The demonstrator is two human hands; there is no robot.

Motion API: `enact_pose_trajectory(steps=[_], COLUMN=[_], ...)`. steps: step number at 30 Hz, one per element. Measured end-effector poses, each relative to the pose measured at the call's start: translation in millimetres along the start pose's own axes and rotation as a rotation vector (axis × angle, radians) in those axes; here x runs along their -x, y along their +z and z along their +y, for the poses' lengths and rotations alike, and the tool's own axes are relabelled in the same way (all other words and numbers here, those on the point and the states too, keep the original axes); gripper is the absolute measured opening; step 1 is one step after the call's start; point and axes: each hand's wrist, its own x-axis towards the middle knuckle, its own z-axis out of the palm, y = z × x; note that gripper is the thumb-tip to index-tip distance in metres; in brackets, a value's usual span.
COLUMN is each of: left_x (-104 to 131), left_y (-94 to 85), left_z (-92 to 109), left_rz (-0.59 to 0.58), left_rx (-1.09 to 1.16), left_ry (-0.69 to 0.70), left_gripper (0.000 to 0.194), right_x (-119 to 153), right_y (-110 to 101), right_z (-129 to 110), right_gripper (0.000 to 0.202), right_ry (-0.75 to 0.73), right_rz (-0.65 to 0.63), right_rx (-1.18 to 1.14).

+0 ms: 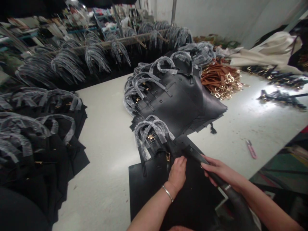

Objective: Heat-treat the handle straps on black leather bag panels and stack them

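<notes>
Black leather bag panels (146,192) lie flat at the table's front edge, with plastic-wrapped handles (154,128) and gold buckles at their top left. My left hand (178,171), a silver bangle on its wrist, rests on the panels just right of a gold buckle, its fingers curled; what they hold, if anything, is hidden. To its right, my right hand (215,170) grips a long black leather piece (216,179) that runs down toward the lower right.
A pile of black panels (178,99) with wrapped handles lies beyond my hands, another (43,144) at the left. Brown straps with gold clasps (221,78) and black straps (281,98) lie right. Pink snips (251,149) rest on the pale table (103,141).
</notes>
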Motion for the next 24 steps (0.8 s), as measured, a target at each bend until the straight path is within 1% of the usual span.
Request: enact_pose_trajectory(steps=[3, 6, 8, 11, 14, 17, 21, 24], left_x=[1.2, 2.7, 3.1, 3.5, 5.0, 6.9, 7.4, 6.9], left_y=[-1.2, -5.0, -6.1, -4.6, -2.6, -2.0, -1.3, -0.5], left_z=[1.1, 3.7, 5.2, 6.3, 6.4, 6.3, 6.1, 6.2], left_rz=[-0.006, -0.014, -0.035, -0.035, -0.014, 0.005, 0.017, 0.022], left_rx=[-0.105, -0.218, -0.255, -0.269, -0.255, -0.221, -0.203, -0.203], left_ry=[0.06, 0.094, 0.123, 0.166, 0.168, 0.159, 0.172, 0.179], left_gripper=[0.042, 0.036, 0.034, 0.034, 0.037, 0.04, 0.039, 0.041], right_x=[-1.7, 5.0, 6.5, -1.6, -11.1, -6.8, 7.1, 0.6], right_y=[-1.0, -10.9, -14.4, -7.9, 1.1, -3.4, -16.6, -9.0], right_z=[-9.1, -8.2, -6.8, -11.7, -21.0, -22.0, -13.4, -14.4], right_gripper=[0.072, 0.073, 0.073, 0.071, 0.07, 0.072, 0.071, 0.069], right_ry=[0.006, 0.079, 0.118, 0.098, 0.05, 0.079, 0.157, 0.116], right_rz=[-0.018, -0.069, -0.102, -0.131, -0.141, -0.125, -0.098, -0.114], right_rx=[0.018, 0.036, 0.033, 0.025, 0.05, 0.096, 0.088, 0.054])
